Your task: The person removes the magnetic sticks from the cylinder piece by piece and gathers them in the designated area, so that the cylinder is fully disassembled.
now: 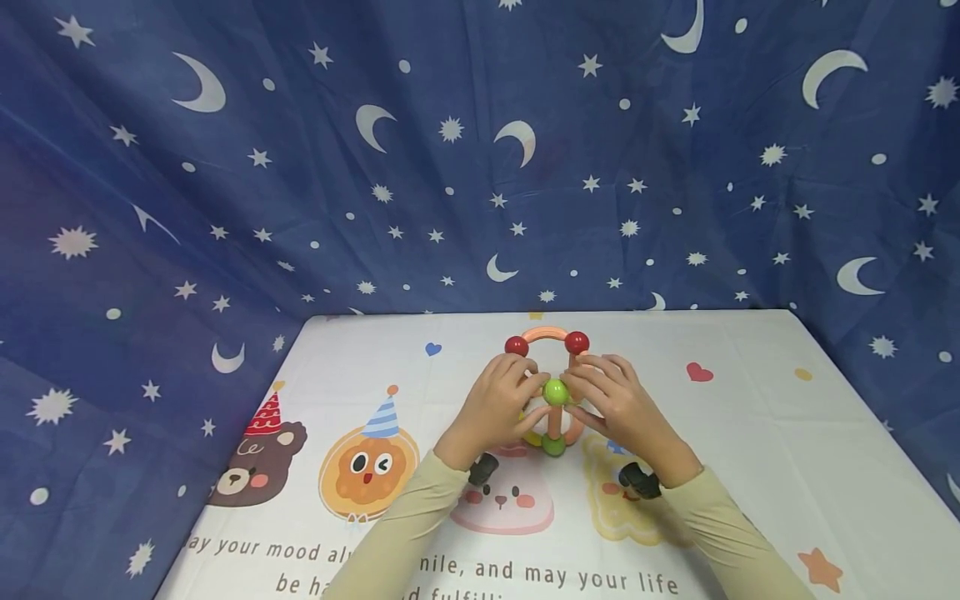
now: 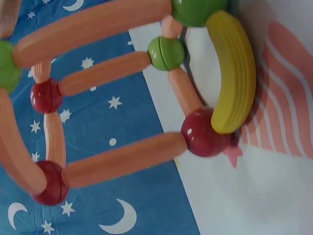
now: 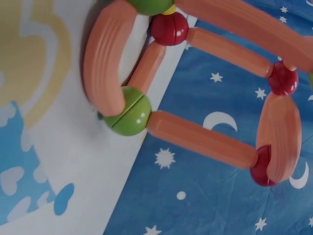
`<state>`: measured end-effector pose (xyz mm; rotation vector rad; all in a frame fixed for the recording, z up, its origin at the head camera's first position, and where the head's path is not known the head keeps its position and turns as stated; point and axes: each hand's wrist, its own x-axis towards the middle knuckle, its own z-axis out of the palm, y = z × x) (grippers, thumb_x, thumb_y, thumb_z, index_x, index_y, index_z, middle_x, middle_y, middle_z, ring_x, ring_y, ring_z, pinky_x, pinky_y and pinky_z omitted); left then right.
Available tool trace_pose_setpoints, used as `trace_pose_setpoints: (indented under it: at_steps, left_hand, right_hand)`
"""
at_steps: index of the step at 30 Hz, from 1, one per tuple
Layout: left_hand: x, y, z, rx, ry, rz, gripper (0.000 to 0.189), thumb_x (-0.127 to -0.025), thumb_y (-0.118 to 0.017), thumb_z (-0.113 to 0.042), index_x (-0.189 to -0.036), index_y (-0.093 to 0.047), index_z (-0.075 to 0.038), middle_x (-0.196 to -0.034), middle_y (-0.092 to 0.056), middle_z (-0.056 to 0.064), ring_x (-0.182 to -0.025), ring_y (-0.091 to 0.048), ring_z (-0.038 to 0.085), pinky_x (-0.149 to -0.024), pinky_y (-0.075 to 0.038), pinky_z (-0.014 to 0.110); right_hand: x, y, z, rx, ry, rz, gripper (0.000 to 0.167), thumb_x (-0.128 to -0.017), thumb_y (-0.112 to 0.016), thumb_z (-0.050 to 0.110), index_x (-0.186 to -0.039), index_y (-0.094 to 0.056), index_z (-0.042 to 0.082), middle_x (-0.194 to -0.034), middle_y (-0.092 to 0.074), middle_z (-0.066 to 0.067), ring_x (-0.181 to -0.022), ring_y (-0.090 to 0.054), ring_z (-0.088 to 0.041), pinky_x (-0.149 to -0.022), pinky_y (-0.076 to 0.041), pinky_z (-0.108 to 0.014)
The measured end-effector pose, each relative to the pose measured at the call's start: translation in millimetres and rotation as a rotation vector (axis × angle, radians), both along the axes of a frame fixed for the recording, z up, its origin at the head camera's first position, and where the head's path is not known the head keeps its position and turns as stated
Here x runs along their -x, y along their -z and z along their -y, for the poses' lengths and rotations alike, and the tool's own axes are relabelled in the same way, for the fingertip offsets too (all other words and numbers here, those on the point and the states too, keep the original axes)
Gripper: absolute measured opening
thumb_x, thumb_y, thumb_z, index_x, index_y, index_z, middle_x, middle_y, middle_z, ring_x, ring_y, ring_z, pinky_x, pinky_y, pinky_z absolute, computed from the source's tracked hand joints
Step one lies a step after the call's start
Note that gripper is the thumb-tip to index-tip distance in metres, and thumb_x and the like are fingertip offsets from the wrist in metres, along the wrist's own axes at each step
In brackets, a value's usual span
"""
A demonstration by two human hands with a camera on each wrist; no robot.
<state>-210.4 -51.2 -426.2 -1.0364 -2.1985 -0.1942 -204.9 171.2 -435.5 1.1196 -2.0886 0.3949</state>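
A frame of orange rods joined by balls stands upright on the table. Its top has two red balls at the back and a green ball at the front; another green ball sits below. One curved yellow rod lies along the base. From the left, my left hand pinches at the upper front green ball with thumb and fingertips. My right hand pinches at the same ball from the right. The hands partly hide the curved top rods in the head view.
The white tablecloth carries printed cartoon figures, such as a bear, and lettering. Behind and to the left hangs a blue curtain with moons and stars. A black strap piece shows at the right wrist.
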Motion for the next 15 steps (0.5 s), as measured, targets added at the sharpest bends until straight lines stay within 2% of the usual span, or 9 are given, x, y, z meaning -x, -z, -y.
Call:
trace_pose_setpoints:
  at_steps: [4,6,11,15]
  left_hand:
    - [1.6,0.7,2.4,0.006,0.003,-0.008,0.027,-0.076,-0.075,-0.029,-0.099,-0.069,-0.015,-0.096,-0.058,0.001,-0.094,-0.052,0.017,-0.09,-0.043,0.029]
    - [1.9,1.4,2.6,0.012,0.001,-0.014,0.025,-0.078,-0.074,-0.029,-0.098,-0.069,-0.015,-0.096,-0.058,0.001,-0.094,-0.052,0.016,-0.09,-0.043,0.029]
    - [2.1,3.2,3.2,0.016,0.001,-0.012,0.023,-0.08,-0.073,-0.031,-0.097,-0.069,-0.015,-0.096,-0.059,0.0,-0.093,-0.052,0.015,-0.091,-0.043,0.028]
    - [2.5,3.6,4.5,0.009,0.003,-0.013,0.018,-0.083,-0.07,-0.03,-0.094,-0.068,-0.016,-0.095,-0.059,0.0,-0.093,-0.052,0.015,-0.091,-0.043,0.028]
  right_hand:
    - [0.1,-1.8,5.0,-0.014,-0.011,0.014,0.041,-0.078,-0.075,0.027,-0.112,-0.064,0.006,-0.107,-0.067,-0.007,-0.114,-0.054,-0.028,-0.096,-0.039,-0.048]
    - [0.5,-1.7,6.9,-0.013,-0.017,0.011,0.044,-0.075,-0.078,0.025,-0.113,-0.064,0.006,-0.106,-0.067,-0.008,-0.114,-0.054,-0.028,-0.095,-0.039,-0.049]
    - [0.8,-0.2,9.0,-0.014,-0.013,0.013,0.044,-0.076,-0.077,0.026,-0.113,-0.064,0.006,-0.106,-0.067,-0.008,-0.115,-0.054,-0.028,-0.095,-0.04,-0.05]
    - [0.9,0.5,10.2,-0.016,-0.003,0.028,0.048,-0.07,-0.081,0.022,-0.113,-0.064,0.006,-0.107,-0.068,-0.007,-0.114,-0.055,-0.028,-0.095,-0.041,-0.051]
